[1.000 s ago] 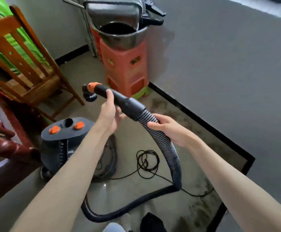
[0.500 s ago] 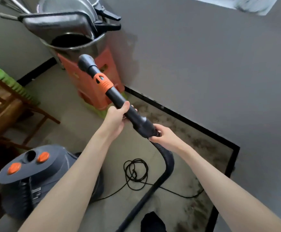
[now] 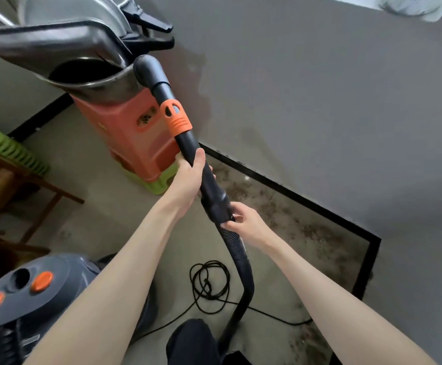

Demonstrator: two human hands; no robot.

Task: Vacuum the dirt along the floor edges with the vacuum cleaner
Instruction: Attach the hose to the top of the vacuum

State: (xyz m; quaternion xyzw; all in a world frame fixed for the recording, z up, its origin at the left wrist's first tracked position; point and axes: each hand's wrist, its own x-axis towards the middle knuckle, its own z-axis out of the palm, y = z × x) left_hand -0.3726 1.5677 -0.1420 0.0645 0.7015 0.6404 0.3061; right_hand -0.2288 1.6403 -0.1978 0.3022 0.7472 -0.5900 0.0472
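The black hose handle [image 3: 188, 151] with an orange collar [image 3: 176, 118] points up and away from me, its open end [image 3: 146, 69] near the metal pots. My left hand [image 3: 188, 177] grips the handle below the collar. My right hand [image 3: 246, 222] holds the joint where the handle meets the ribbed hose [image 3: 241, 262]. The grey vacuum body [image 3: 30, 299] with two orange buttons sits on the floor at the lower left. Dark dirt [image 3: 288, 214] lies on the floor along the black skirting [image 3: 293, 191] at the right wall.
An orange plastic stool [image 3: 133, 135] on a green one carries stacked metal pots and a tray [image 3: 56, 48] in the corner. A wooden chair [image 3: 17, 180] stands at the left. The black power cord [image 3: 209, 283] lies coiled on the floor between my arms.
Both hands have swung the hose handle from lying sideways to pointing up toward the corner. My right hand has slid up the ribbed hose to the handle joint. The view has turned right.
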